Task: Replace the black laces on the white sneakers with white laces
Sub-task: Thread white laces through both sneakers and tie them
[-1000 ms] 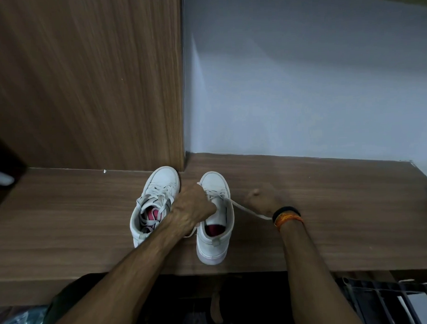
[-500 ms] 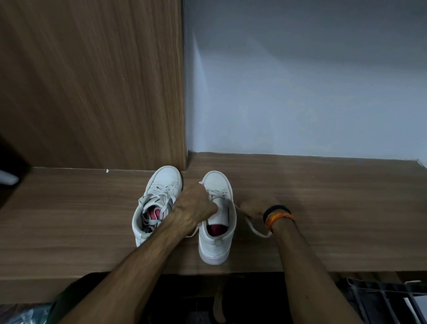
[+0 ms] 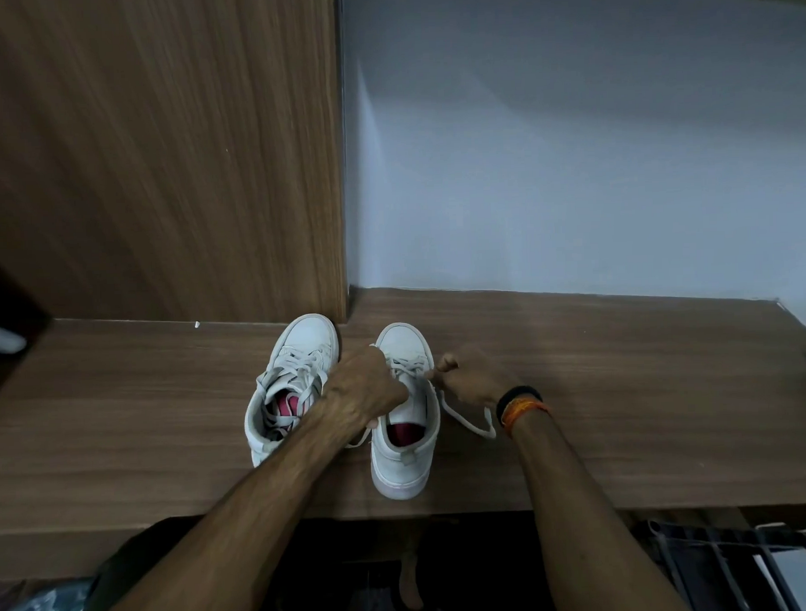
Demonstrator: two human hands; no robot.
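On the wooden surface (image 3: 623, 389), the right sneaker (image 3: 403, 442) is gripped by the left hand (image 3: 365, 393), while its white lace (image 3: 469, 422) is pinched by the right hand (image 3: 470, 380) fingers.

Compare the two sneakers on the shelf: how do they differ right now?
The left sneaker is untouched, with white lace through all its eyelets; the right sneaker is only laced near the toe. The left hand rests on the right sneaker, while the right hand pinches its loose lace. Both are white, toes towards the wall.
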